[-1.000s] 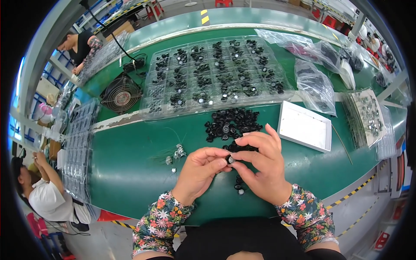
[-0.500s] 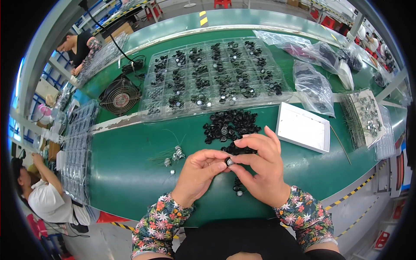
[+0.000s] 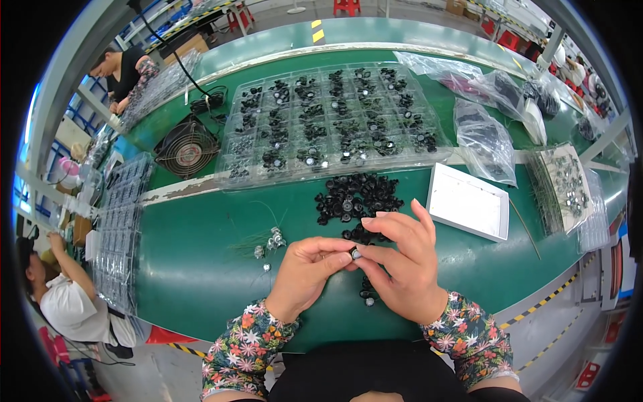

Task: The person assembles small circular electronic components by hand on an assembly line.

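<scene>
My left hand (image 3: 309, 271) and my right hand (image 3: 402, 264) meet fingertip to fingertip over the green table (image 3: 194, 268). Between them they pinch one small black round part (image 3: 355, 253) with a pale centre. Just beyond the fingers lies a heap of black round parts (image 3: 358, 197). A few more of the same parts (image 3: 366, 292) sit under my right palm. To the left of my left hand lie several small silvery pieces (image 3: 271, 240) with thin wires.
A clear compartment tray (image 3: 328, 120) with black parts fills the far middle. A white shallow box (image 3: 469, 210) lies right of the heap; plastic bags (image 3: 485, 137) and stacked trays (image 3: 569, 184) sit further right. A black fan (image 3: 186, 147) stands left. Other people work at the left.
Both hands stay together at the same spot; the fingers have shifted only slightly on the small part.
</scene>
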{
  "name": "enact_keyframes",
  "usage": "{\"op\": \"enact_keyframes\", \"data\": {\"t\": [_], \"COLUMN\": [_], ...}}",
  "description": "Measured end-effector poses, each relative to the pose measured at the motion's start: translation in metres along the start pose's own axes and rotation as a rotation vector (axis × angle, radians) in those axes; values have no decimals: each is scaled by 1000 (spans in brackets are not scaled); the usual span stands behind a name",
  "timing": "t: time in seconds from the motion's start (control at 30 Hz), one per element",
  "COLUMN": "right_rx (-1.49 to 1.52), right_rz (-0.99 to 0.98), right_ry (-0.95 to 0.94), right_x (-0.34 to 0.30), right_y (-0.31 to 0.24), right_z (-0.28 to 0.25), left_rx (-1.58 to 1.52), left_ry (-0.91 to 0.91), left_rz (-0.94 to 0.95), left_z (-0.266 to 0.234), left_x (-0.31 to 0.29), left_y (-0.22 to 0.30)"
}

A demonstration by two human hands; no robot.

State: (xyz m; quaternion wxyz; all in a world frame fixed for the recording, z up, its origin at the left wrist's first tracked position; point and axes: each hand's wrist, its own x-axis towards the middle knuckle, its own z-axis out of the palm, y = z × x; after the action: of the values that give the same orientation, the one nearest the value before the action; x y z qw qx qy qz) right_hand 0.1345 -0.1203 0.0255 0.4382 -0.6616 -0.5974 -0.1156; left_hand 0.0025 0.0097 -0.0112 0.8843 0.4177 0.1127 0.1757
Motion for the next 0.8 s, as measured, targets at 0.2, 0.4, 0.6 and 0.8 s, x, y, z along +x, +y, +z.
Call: {"op": "enact_keyframes", "data": {"t": [0.2,0.4,0.6,0.8], "right_rx": [-3,0,105,299], "right_rz": [-21,-44,15,175], "right_ry": [-1,0,-27,-75], "right_x": [1,1,2,3], "right_y": [-2,0,6,12], "right_z": [0,1,5,9], "left_rx": [13,137,23,-21], "left_ry": [-8,35,46,58], "left_rz": [-7,59,-14,-41], "left_z": [0,6,5,3], "left_x": [-2,-4,-4,-3], "left_y": [1,1,1,-1]}}
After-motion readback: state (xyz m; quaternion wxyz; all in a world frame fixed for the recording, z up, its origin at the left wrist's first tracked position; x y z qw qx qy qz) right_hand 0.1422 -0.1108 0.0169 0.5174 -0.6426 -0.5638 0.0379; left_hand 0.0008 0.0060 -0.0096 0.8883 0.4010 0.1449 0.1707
